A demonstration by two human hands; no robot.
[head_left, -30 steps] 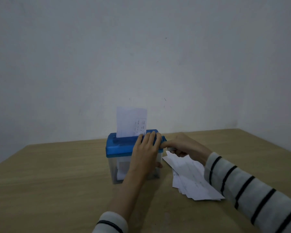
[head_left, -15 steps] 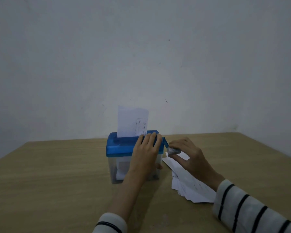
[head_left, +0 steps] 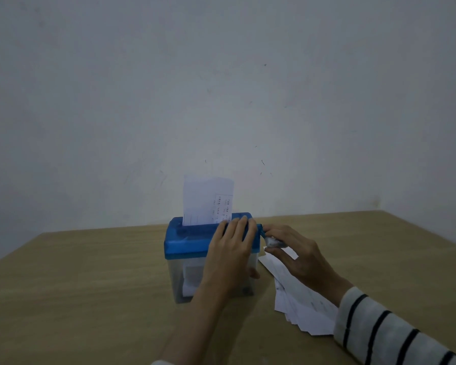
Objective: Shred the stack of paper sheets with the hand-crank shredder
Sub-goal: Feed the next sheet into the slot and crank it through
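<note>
A small hand-crank shredder (head_left: 190, 242) with a blue lid and a clear bin stands on the wooden table (head_left: 77, 299). A white printed sheet (head_left: 207, 200) sticks upright out of its slot. My left hand (head_left: 232, 255) lies over the lid's right end, fingers on top, thumb down the clear side. My right hand (head_left: 298, 255) pinches the pale crank knob (head_left: 271, 241) on the shredder's right side. A fanned stack of white sheets (head_left: 304, 310) lies on the table under my right wrist. Paper shows faintly inside the bin.
A plain grey wall (head_left: 221, 101) rises directly behind the table. Bare wood stretches to the left of the shredder and in front of it. The table's right edge runs diagonally at the far right.
My right hand has swung the crank knob round from beside the lid to lower on the right. The sheet still stands in the slot. My left hand has stayed on the lid.
</note>
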